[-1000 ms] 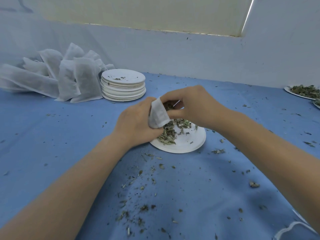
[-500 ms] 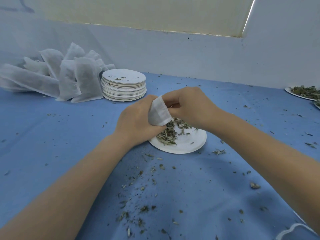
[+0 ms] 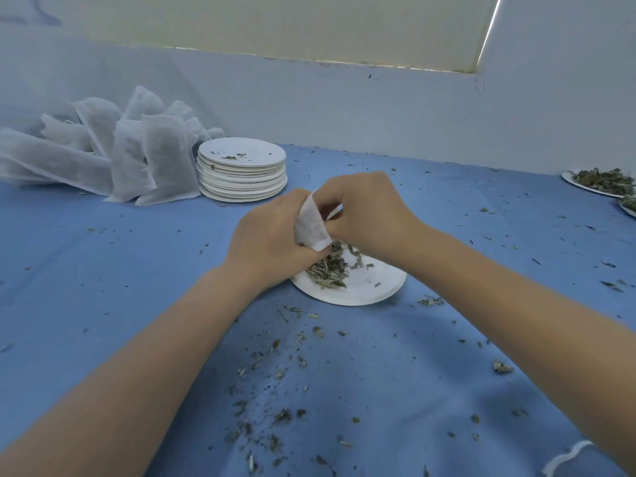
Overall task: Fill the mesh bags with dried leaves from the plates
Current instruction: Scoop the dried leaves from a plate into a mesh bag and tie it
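I saw the mesh bag [image 3: 311,226] standing nearly upright, its long axis tilted slightly, mouth up and bottom over the dried leaves [image 3: 328,268] on the paper plate [image 3: 361,290]. It sat between both grips: my left hand [image 3: 266,241] curled round its side, my right hand [image 3: 364,210] pinching at its mouth, above the blue surface [image 3: 378,373].

Stacked plates [image 3: 242,173] and filled bags [image 3: 151,160] crowd the far left.

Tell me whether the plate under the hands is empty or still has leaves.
Still has leaves: a heap of dried leaves lies on the left part of the plate; its right part is nearly bare.
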Available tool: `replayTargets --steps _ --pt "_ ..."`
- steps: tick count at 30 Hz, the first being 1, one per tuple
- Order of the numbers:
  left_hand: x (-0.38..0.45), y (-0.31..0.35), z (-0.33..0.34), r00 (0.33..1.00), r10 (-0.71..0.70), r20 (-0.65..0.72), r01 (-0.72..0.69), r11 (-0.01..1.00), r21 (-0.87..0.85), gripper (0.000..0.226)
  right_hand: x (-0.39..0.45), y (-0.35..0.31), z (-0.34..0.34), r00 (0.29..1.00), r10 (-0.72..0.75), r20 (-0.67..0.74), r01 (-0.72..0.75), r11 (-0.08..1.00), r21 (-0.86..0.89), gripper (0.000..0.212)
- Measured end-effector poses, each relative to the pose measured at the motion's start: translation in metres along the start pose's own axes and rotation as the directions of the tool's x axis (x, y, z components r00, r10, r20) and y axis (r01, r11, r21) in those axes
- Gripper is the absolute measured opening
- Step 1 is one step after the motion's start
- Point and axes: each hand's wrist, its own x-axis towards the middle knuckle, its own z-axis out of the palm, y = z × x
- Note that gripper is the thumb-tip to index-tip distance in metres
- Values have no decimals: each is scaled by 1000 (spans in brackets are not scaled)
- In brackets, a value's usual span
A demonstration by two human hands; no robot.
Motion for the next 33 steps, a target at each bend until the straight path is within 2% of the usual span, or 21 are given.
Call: replayTargets --steps 2,5,7,9,13,14,16,17,19,20,21,22,24,30,33 --pt "1 0 0 1000 -18 6 18 1000 8 34 4 0 2 999 32 44 -32 999 -8 17" --pt "3 -1 -1 1000 9 -27 -9 1000 7 33 9 2 -9 968 35 248 -60 994 92 24" --pt "4 -4 -4 1000 5 -25 -5 1000 2 43 10 4 -17 923 0 384 -63 986 152 23" --pt "7 -8 -6 1000 -12 -10 12 1000 24 54 9 10 -22 903 -39 429 -61 974 217 15" --pt "9 -18 -12 999 -26 33 22 992 122 57 4 24 -25 945 -106 309 -38 905 424 26" --pt "9 -20 -13 999 -37 34 32 990 136 56 2 27 -25 966 -94 241 -29 886 463 25" --pt "10 -26 -15 997 -66 33 60 985 164 53 1 38 -22 997 28 70 -58 876 478 21" --pt "9 -28 -16 996 -84 32 77 982 172 51 1 44 -19 993 114 16 -109 891 440 20" --pt "8 -32 -17 992 -124 20 119 979 165 49 2 53 -10 975 218 32 -220 963 156 14" --pt "8 -33 -17 991 -137 12 133 979 157 48 2 56 -3 963 249 98 -248 968 -20 16" --pt "8 -34 -17 990 -143 7 140 978 154 48 1 60 4 942 284 181 -260 955 -145 27" --pt "8 -34 -17 990 -143 6 141 978 157 47 1 61 12 913 322 250 -273 939 -210 39" --pt "7 -35 -16 990 -139 7 136 976 168 46 1 59 24 892 353 283 -291 926 -240 52" --pt "6 -35 -15 988 -152 18 147 974 174 42 5 51 22 940 205 273 -147 965 -217 33" --pt "5 -35 -15 987 -156 29 149 974 168 44 9 51 14 924 292 248 -213 930 -300 45"
